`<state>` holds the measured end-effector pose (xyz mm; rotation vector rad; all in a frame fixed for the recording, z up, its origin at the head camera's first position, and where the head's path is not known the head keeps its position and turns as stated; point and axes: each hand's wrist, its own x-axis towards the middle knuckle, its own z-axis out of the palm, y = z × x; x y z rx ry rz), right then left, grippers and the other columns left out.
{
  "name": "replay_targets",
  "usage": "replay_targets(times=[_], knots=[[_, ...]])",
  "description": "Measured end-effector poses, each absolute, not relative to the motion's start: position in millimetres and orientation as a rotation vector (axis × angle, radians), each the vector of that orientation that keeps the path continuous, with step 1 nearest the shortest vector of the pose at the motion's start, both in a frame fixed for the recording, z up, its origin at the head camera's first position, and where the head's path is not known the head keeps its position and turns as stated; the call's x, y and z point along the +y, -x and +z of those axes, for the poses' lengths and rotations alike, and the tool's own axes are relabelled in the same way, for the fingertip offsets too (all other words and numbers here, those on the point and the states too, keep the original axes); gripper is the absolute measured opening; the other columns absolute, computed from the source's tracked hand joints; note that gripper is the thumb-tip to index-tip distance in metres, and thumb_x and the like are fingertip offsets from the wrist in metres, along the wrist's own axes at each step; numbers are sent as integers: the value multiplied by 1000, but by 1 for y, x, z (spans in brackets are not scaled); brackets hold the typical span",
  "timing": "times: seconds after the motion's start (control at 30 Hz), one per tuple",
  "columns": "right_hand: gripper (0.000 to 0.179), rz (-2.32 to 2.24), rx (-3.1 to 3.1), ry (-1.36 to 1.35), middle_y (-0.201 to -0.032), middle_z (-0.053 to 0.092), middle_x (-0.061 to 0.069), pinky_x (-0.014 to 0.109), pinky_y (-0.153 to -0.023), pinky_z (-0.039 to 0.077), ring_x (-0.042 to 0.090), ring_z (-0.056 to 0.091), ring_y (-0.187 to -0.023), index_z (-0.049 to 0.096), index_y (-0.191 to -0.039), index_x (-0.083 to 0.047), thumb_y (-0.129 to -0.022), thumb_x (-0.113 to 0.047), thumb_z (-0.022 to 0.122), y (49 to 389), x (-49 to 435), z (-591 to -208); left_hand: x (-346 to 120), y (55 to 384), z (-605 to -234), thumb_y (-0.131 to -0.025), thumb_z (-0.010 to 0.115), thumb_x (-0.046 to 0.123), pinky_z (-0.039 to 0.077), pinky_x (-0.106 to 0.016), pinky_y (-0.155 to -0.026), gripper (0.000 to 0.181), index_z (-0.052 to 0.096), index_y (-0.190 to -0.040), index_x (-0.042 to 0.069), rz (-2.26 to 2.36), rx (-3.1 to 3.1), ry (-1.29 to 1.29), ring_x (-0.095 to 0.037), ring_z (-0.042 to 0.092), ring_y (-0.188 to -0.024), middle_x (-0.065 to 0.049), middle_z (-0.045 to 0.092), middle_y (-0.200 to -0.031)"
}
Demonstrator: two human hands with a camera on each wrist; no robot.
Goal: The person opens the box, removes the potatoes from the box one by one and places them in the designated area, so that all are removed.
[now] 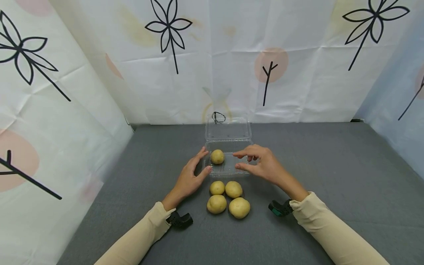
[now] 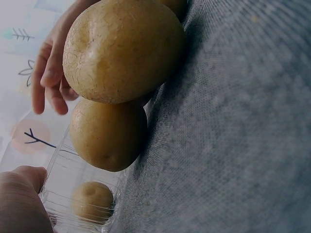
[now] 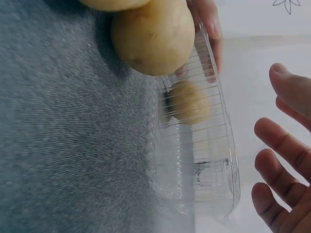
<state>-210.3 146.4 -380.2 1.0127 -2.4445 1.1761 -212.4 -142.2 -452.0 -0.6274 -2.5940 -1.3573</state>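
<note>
A clear plastic clamshell container [image 1: 232, 167] lies on the table with its lid [image 1: 228, 129] raised at the back. One potato [image 1: 217, 156] sits in the left part of its base. My left hand [image 1: 189, 179] is at the container's left side, fingers extended along it and thumb by the front left corner. Over the right part of the base hovers my right hand [image 1: 263, 163], fingers and thumb apart with nothing between them. Several potatoes stand grouped in front of the container, among them a front-right one [image 1: 239, 208] and a back-left one [image 1: 217, 187].
Grey cloth [image 1: 314, 165] covers the table. A white patterned curtain [image 1: 232, 81] hangs behind it and along both sides. Each wrist carries a black strap device, such as the left one [image 1: 180, 221].
</note>
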Motion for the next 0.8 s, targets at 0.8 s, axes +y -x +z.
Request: replay_targets(times=[0.8], knots=[[39, 1186, -2531, -1000, -111, 75, 13, 41, -72, 52, 26, 63, -84, 74, -124, -13, -87, -18, 83, 237, 127, -392, -141, 213, -451, -102, 60, 39, 27, -64, -120, 60, 42, -157, 21, -1369, -2616, 603, -29, 30, -155, 8, 27, -169]])
